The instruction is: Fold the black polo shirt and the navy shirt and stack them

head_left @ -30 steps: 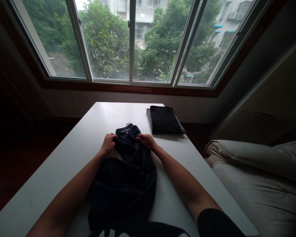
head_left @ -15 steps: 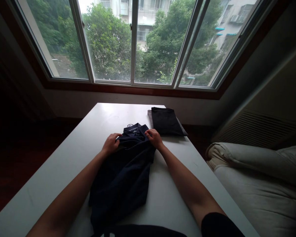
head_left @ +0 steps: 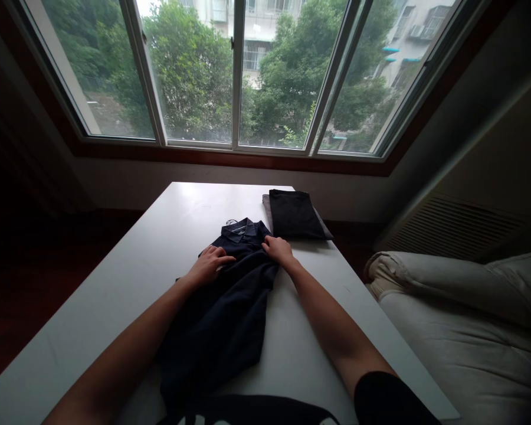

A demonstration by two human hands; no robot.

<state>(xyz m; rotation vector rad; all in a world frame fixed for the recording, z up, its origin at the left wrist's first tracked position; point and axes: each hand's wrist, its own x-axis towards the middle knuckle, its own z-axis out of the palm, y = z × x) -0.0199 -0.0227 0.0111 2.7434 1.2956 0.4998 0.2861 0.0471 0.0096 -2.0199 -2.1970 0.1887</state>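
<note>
A dark navy collared shirt (head_left: 223, 319) lies lengthwise on the white table (head_left: 115, 283), its collar towards the window and its lower part near my body. My left hand (head_left: 210, 264) rests on the shirt's upper left side, its fingers stretched out over the cloth and pointing right. At the right shoulder, beside the collar, my right hand (head_left: 278, 249) has its fingers closed on the edge of the fabric. Folds run slantwise across the body of the shirt. My left forearm covers part of its left edge.
A folded black garment (head_left: 292, 213) lies on a grey folded one (head_left: 322, 224) at the table's far right. To the right stands a pale padded sofa (head_left: 460, 319). Beyond the table's far end is a wall with a wide window (head_left: 236, 71).
My left hand has come inward from the shirt's left shoulder edge and now lies flatter on the cloth. The collar stands straighter and smoother. My right hand stays at the right shoulder.
</note>
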